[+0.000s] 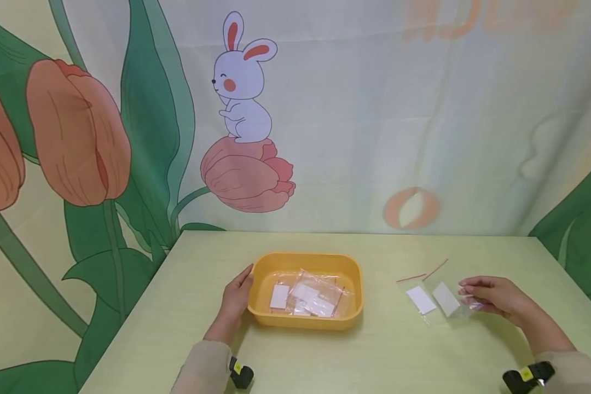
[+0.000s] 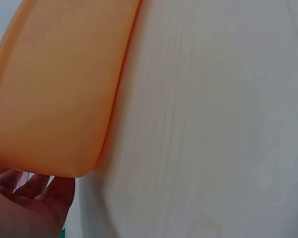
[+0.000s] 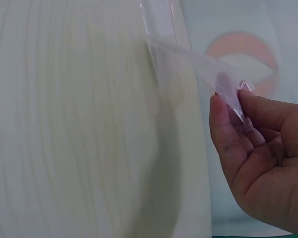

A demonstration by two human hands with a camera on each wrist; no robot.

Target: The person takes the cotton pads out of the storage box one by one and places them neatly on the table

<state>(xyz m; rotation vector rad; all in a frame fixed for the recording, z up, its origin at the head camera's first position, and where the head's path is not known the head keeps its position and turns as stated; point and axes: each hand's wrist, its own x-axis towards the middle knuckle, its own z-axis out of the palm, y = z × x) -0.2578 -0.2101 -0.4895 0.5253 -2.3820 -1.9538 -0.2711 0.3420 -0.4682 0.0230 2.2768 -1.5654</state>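
Note:
An orange-yellow plastic tray (image 1: 305, 323) stands on the table, and my left hand (image 1: 235, 295) grips its left end. The left wrist view shows the fingers (image 2: 59, 194) of that hand against the tray's end wall. Inside the tray lie several clear zip bags (image 1: 329, 289) with white cards in them. At the right, my right hand (image 1: 504, 298) pinches the corner of a clear zip bag (image 1: 446, 300) holding a white card. In the right wrist view this bag (image 3: 201, 67) stretches out from thumb and finger. Another bagged white card (image 1: 421, 300) lies just left of it.
The pale wooden table (image 1: 399, 361) ends at a back edge against a printed curtain (image 1: 345, 137) with a rabbit and tulips. Black wrist cameras (image 1: 241, 374) sit at both sleeves.

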